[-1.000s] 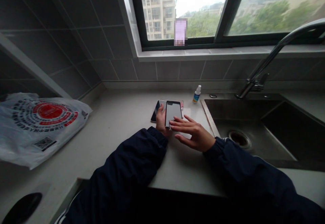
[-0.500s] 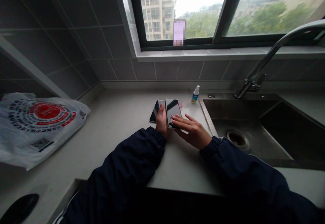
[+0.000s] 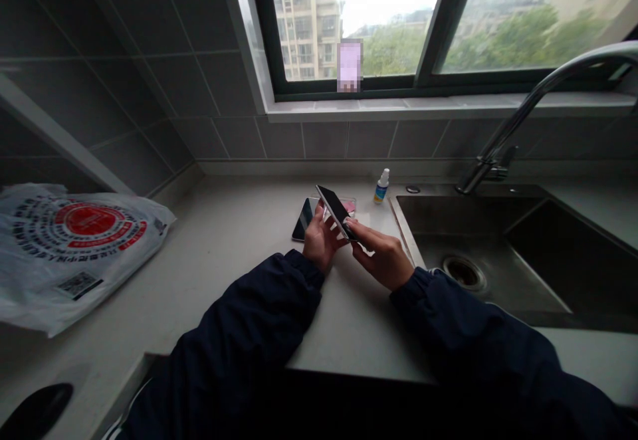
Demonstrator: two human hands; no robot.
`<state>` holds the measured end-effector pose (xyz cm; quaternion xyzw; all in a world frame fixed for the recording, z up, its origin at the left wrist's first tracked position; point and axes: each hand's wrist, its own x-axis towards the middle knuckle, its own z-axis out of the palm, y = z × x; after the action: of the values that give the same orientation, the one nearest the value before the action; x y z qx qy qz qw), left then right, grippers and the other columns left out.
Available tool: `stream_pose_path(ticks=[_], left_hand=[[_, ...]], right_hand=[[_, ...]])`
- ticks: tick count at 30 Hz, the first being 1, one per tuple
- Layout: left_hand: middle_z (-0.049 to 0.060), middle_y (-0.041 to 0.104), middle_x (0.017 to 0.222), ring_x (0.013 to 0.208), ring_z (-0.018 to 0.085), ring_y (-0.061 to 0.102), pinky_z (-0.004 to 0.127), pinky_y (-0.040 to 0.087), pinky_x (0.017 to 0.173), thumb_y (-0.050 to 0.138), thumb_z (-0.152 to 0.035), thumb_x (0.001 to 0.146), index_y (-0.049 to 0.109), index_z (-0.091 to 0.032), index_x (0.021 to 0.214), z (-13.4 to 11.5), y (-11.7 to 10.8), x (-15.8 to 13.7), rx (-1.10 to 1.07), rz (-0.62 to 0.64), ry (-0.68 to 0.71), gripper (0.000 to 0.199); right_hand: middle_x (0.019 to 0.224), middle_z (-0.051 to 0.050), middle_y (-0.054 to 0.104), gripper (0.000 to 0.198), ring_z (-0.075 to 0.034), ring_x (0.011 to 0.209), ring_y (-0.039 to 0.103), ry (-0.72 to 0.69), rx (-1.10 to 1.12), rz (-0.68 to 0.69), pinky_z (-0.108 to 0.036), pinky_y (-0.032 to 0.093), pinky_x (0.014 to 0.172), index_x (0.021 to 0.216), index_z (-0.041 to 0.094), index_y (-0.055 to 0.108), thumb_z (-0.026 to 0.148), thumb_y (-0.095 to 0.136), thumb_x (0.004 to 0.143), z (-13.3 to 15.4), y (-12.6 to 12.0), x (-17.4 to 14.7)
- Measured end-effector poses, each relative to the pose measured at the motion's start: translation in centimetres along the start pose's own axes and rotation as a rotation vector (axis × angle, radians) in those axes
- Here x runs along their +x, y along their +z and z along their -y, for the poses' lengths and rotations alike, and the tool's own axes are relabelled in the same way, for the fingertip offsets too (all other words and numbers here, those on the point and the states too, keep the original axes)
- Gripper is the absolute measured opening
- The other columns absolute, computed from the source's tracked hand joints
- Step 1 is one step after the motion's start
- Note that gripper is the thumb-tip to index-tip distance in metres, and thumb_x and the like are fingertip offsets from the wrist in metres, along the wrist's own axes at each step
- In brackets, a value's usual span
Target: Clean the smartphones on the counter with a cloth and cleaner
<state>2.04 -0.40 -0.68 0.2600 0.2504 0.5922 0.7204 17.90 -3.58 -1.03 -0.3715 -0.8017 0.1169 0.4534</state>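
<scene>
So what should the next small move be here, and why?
Probably to level the phone with the left hand: it is tilted between both hands, and the right hand has its fingers at the lower end, so a flatter screen might be easier to touch.

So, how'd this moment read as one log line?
left hand: under tilted phone; right hand: on its near end; other phone: on counter; bottle: near sink
</scene>
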Motion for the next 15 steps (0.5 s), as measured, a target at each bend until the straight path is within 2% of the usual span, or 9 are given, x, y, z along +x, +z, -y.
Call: stream_pose_path(ticks=[3, 6, 11, 15], left_hand=[[0.005, 0.07, 0.121, 0.094, 0.023, 0.07, 0.04, 0.059, 0.079, 0.053, -0.042, 0.096, 0.047, -0.041, 0.147, -0.3, 0.1, -0.3, 0.046, -0.007, 0.035, 0.052], [0.006, 0.069, 0.125, 0.102, 0.024, 0.07, 0.041, 0.059, 0.085, 0.058, -0.034, 0.093, 0.05, -0.038, 0.146, -0.5, 0.2, -0.5, 0.088, 0.035, 0.064, 0.054], [0.007, 0.064, 0.133, 0.109, 0.025, 0.069, 0.04, 0.058, 0.09, 0.069, -0.026, 0.085, 0.058, -0.035, 0.137, -0.5, -0.1, -0.3, 0.144, -0.007, 0.064, 0.054], [0.008, 0.059, 0.139, 0.114, 0.027, 0.067, 0.041, 0.058, 0.09, 0.074, -0.025, 0.081, 0.063, -0.03, 0.127, -0.4, -0.2, -0.2, 0.229, -0.018, 0.126, 0.048]], right_hand=[[0.124, -0.005, 0.075, 0.05, -0.026, 0.1, 0.077, 0.109, -0.02, -0.058, -0.04, 0.062, 0.093, 0.136, 0.026, 0.065, 0.019, 0.063, 0.086, 0.2, -0.2, 0.1], [0.1, -0.005, 0.08, 0.043, -0.023, 0.077, 0.076, 0.226, -0.002, -0.112, -0.036, 0.063, 0.078, 0.129, 0.022, 0.069, 0.024, 0.063, 0.086, 0.0, -0.2, 0.2], [0.099, -0.005, 0.08, 0.036, -0.024, 0.086, 0.076, 0.396, 0.122, -0.156, -0.037, 0.06, 0.085, 0.118, 0.021, 0.072, 0.03, 0.068, 0.083, -0.9, -0.2, 0.3], [0.084, -0.005, 0.078, 0.035, -0.022, 0.073, 0.073, 0.503, 0.219, -0.149, -0.034, 0.061, 0.07, 0.112, 0.019, 0.074, 0.041, 0.07, 0.084, -1.3, -0.4, 0.5]])
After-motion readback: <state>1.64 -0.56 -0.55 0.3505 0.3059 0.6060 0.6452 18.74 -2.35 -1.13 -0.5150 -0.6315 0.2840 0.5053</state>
